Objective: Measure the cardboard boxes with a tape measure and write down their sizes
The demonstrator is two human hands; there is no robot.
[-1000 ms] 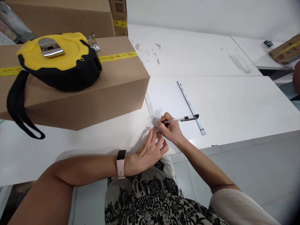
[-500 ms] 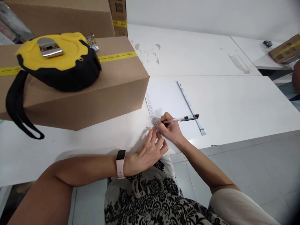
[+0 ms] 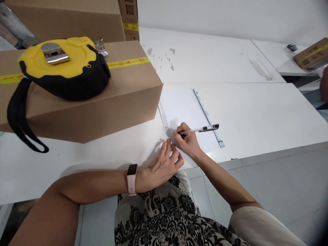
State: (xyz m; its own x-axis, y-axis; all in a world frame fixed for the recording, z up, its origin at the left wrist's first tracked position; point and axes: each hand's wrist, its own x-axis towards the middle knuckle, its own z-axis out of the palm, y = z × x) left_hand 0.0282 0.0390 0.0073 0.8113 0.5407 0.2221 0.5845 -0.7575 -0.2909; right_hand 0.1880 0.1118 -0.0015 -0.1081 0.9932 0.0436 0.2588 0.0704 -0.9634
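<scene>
Tipping out a touch further now, over to the right in the head view: the pen (image 3: 197, 130), its capped end a little beyond where it showed half a second ago. Otherwise hardly a stir, just a slight drift of the whole scene.

Same view, on to the right hand (image 3: 188, 140): closed in a writing grip, pen pinched low between thumb and fingers, slanting up to the right across the strip (image 3: 208, 118). Point down at the left side of the paper (image 3: 179, 102), right by the lower end of a column of small marks (image 3: 164, 118). Too small to read, those marks, and no telling whether point and paper touch.

Just beside, the left hand (image 3: 164, 162): fingers loosely bent, thumb apart, nothing visible in its grasp, fingertips at the paper's near left part, close to the pen point. A pink-banded watch (image 3: 132, 174) on that wrist.

Paper flat on the white table (image 3: 251, 112), near the front edge, strip along its right side. To the left, near the paper's far left corner, a taped box (image 3: 120, 106); on top, a yellow-and-black tape measure (image 3: 69, 68), strap (image 3: 17, 109) hanging down over the front.
</scene>
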